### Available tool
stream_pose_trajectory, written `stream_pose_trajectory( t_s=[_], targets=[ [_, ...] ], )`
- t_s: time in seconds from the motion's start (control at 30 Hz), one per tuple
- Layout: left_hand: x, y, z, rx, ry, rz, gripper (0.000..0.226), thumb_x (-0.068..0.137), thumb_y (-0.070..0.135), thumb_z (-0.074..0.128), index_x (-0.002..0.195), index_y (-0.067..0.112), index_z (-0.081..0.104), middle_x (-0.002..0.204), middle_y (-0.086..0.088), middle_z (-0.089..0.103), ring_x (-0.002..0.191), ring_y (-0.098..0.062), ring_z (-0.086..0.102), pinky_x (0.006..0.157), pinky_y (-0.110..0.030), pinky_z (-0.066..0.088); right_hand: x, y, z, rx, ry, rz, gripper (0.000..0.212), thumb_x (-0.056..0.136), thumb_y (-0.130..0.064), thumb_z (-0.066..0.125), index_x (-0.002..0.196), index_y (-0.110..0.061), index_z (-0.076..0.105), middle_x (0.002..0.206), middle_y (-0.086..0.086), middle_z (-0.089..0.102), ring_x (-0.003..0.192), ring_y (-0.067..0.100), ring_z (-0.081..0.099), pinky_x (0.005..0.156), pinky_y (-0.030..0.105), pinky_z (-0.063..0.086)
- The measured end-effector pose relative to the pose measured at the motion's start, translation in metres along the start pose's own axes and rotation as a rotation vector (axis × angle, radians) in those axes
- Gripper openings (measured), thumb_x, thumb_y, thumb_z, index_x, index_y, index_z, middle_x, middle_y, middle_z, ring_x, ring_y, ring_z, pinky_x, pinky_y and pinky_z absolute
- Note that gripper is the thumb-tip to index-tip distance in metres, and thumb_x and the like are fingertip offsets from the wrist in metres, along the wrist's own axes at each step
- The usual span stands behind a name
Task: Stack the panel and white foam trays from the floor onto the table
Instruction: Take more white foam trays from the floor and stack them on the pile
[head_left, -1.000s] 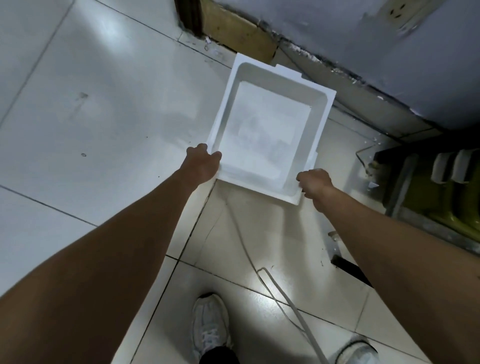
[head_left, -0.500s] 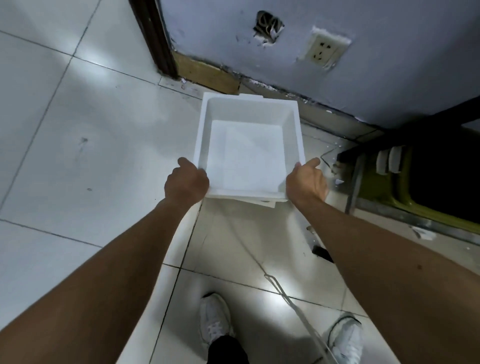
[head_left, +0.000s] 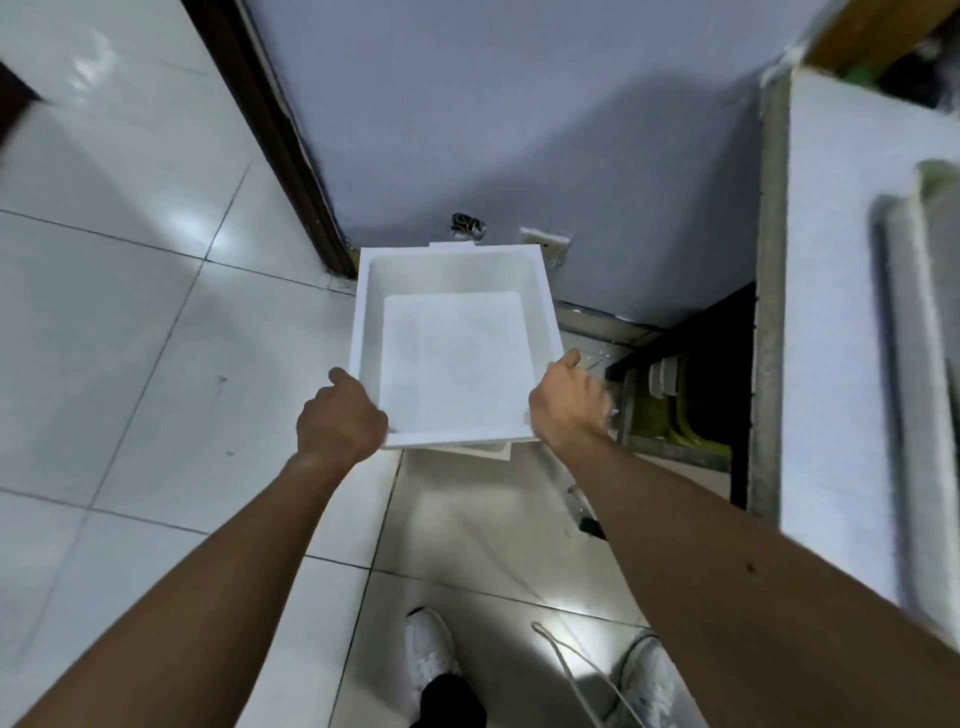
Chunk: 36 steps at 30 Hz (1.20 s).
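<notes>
We hold the white foam tray up off the floor, our left hand curled round its near-left corner, our right hand gripping its right edge; the tabletop lies right of that hand.

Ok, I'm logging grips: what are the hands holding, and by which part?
The white square foam tray, by its near corners: the left hand grips the near-left corner, the right hand the near-right corner.
</notes>
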<state>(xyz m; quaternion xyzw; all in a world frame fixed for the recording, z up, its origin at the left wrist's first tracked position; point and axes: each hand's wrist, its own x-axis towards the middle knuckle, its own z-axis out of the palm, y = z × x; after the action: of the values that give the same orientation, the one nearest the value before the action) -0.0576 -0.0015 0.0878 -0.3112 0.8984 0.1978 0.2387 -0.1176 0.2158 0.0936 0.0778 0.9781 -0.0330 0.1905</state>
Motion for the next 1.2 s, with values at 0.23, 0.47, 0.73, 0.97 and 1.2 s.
stream_pose_trajectory(
  t_s=[0.23,0.47,0.73,0.97,1.2],
  targets=[
    [-0.069,0.018,-0.11,-0.056,0.054,-0.04,0.042,0.09,0.008,0.053,0.127,-0.006,0.038,0.125,-0.027,0.056,0.113,-0.045,0.054,0.08,-0.039,0.04,-0.056,-0.009,-0.125,0.096,-0.001,-0.018,0.038,0.094,-0.002,0.04,0.132,0.002,0.041,0.117,0.016,0.066,0.106,0.033,0.064,0.072,0.035,0.038],
    [-0.16,0.058,-0.248,-0.082,0.198,0.008,0.038,0.089,0.006,0.052,0.124,-0.004,0.041,0.125,-0.026,0.056,0.113,-0.044,0.055,0.077,-0.037,0.04,-0.104,-0.012,-0.268,0.247,0.053,-0.076,0.037,0.095,-0.005,0.043,0.131,0.002,0.043,0.122,0.017,0.063,0.11,0.035,0.062,0.079,0.039,0.046],
    [-0.258,0.113,-0.331,-0.084,0.332,0.123,0.039,0.091,0.01,0.05,0.126,-0.004,0.041,0.126,-0.027,0.056,0.11,-0.043,0.056,0.077,-0.037,0.041,-0.147,0.036,-0.395,0.306,0.197,-0.161,0.035,0.096,-0.008,0.045,0.13,0.0,0.046,0.12,0.016,0.064,0.106,0.034,0.062,0.078,0.037,0.046],
    [-0.327,0.165,-0.359,-0.17,0.331,0.266,0.035,0.092,0.012,0.045,0.124,-0.003,0.043,0.124,-0.025,0.056,0.099,-0.036,0.052,0.078,-0.036,0.042,-0.173,0.103,-0.478,0.294,0.332,-0.164,0.042,0.095,-0.006,0.041,0.137,0.001,0.039,0.125,0.019,0.061,0.113,0.039,0.059,0.076,0.038,0.04],
    [-0.393,0.236,-0.357,-0.265,0.3,0.443,0.028,0.092,0.017,0.048,0.118,0.006,0.047,0.113,-0.01,0.054,0.09,-0.024,0.053,0.049,-0.019,0.039,-0.184,0.2,-0.514,0.304,0.353,-0.099,0.036,0.1,-0.018,0.04,0.132,-0.002,0.044,0.13,0.021,0.058,0.119,0.041,0.054,0.084,0.042,0.041]
  ],
)
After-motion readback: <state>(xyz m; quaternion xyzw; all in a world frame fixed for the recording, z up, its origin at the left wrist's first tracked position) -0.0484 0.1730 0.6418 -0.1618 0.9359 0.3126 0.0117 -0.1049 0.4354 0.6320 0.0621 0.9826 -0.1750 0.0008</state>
